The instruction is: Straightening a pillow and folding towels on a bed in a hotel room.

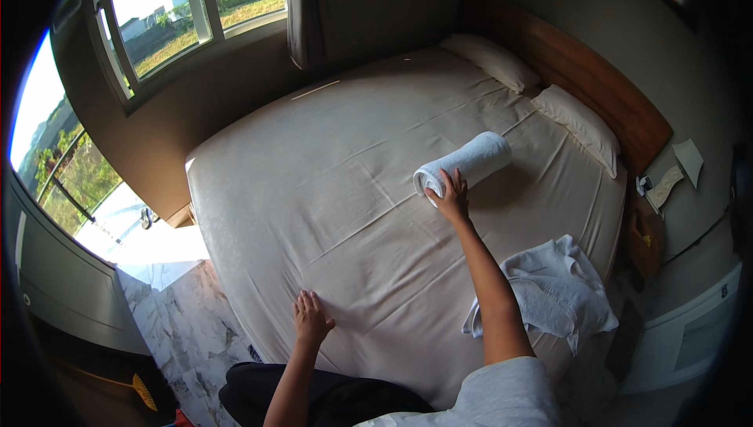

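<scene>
A rolled white towel (470,159) lies across the middle of the bed, its spiral end facing me. My right hand (452,196) grips that near end, with the thumb at the spiral and the fingers along the side. Flat on the fitted sheet (329,203), near the bed's front edge, rests my left hand (312,320), holding nothing. A second white towel (553,289) lies crumpled beside my right forearm, which hides part of it. The pale sheet has creases running over it.
Two pillows (579,124) lie against the wooden headboard (565,44). A small wooden bedside shelf (646,239) stands at the right. Marble-patterned floor (182,315) runs along the left, beside an open doorway and a grey door (65,274). Windows (159,15) are at the back left.
</scene>
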`<act>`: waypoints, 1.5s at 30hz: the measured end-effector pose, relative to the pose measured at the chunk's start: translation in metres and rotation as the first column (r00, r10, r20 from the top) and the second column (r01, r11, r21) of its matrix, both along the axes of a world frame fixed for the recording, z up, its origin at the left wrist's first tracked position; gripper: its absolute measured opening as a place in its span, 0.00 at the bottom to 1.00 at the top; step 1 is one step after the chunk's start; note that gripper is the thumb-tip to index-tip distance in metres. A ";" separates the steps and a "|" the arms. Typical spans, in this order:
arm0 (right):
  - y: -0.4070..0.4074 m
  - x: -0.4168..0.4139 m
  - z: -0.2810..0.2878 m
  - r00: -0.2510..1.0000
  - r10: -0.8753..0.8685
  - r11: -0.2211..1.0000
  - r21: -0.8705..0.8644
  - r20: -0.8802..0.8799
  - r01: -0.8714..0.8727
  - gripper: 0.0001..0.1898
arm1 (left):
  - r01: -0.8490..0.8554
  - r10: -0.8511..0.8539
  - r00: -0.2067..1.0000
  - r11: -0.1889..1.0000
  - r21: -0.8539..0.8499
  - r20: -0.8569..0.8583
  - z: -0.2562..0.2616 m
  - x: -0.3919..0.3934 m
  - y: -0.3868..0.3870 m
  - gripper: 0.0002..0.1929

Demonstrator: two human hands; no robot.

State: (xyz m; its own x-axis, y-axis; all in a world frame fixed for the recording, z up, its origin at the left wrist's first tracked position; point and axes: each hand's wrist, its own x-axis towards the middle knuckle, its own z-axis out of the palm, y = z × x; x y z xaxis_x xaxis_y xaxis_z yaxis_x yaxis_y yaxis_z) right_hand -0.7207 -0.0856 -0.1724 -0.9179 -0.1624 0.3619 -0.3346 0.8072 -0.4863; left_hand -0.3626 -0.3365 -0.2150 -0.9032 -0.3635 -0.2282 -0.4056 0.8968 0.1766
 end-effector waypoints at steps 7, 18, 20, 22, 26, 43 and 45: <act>-0.001 -0.003 -0.006 0.997 -0.039 0.997 -0.072 -0.068 0.034 0.41 | 0.004 -0.004 1.000 1.000 0.003 0.008 0.000 0.001 -0.001 0.48; 0.050 0.057 0.061 0.885 0.044 0.886 0.391 0.463 -0.248 0.50 | -0.017 0.017 1.000 0.999 0.027 -0.005 0.001 0.008 -0.004 0.47; 0.124 0.083 0.056 0.601 -0.096 0.774 0.440 0.793 -0.456 0.57 | 0.013 -0.011 0.999 0.999 0.049 -0.039 0.003 -0.001 0.006 0.46; 0.164 0.130 0.050 0.600 -0.241 0.743 0.543 0.763 -0.392 0.56 | -0.005 0.007 1.000 0.999 0.040 -0.029 0.002 0.006 0.002 0.45; 0.198 0.206 0.029 0.843 -0.223 0.855 0.513 0.489 -0.072 0.30 | 0.001 -0.001 1.000 1.000 0.004 -0.024 -0.002 0.008 0.003 0.46; -0.110 0.288 0.164 0.643 0.765 0.600 -0.321 -0.036 -0.733 0.17 | 0.303 0.194 0.735 0.763 0.570 -0.650 0.097 0.015 -0.008 0.17; -0.136 0.296 0.170 0.609 0.791 0.565 -0.302 -0.067 -0.768 0.23 | 0.222 0.415 0.537 0.770 0.598 -0.734 0.133 0.028 -0.042 0.14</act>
